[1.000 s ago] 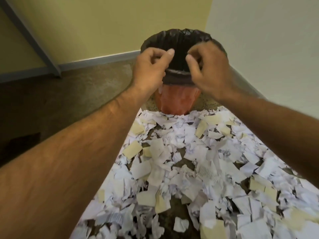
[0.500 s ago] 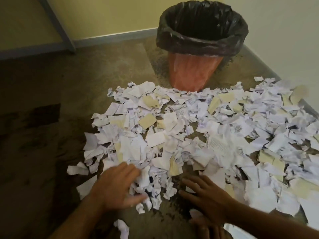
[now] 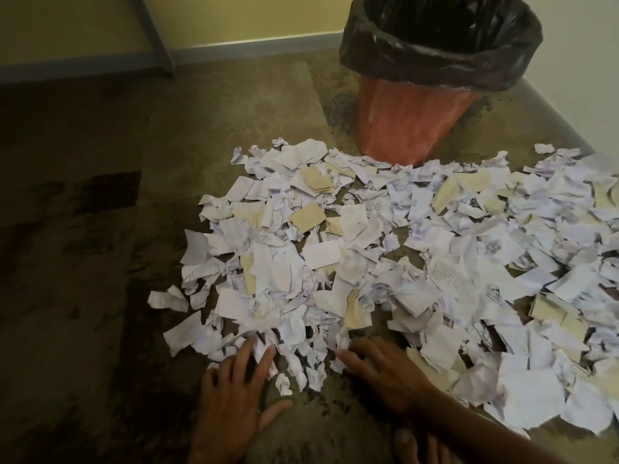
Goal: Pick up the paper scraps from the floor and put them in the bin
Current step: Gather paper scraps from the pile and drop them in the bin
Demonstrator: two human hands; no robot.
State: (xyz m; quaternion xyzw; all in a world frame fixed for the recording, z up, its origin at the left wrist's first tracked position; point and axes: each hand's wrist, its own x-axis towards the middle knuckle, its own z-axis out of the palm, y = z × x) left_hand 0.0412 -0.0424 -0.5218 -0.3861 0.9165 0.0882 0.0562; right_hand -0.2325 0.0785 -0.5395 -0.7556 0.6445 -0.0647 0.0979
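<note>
While both hands lie low at the near edge of the heap, I see the left hand (image 3: 234,393) flat on the floor (image 3: 83,296), its fingers (image 3: 264,358) straight and spread, the tips touching the nearest paper scraps (image 3: 335,262). It holds nothing. The right hand (image 3: 392,373) rests palm down just beside it, fingers straight and slightly apart, pointing left into the loose crumpled pieces between the two hands; it too pinches nothing that I can make out. Its forearm runs off toward the lower right corner, lying over the scraps there.

Those scraps cover a broad patch of floor, white and pale lilac torn sheets mixed with a few tan ones, some crumpled into small balls, some flat with printed lines. They spread from the hands up to the foot of the bin (image 3: 412,125) and far out to the right edge.

That bin stands upright beyond the heap, an orange tub lined with a black bag (image 3: 435,55) folded over its rim, close to the pale wall (image 3: 586,61) on the right. Behind, a grey skirting board (image 3: 251,48) runs below a yellow wall.
</note>
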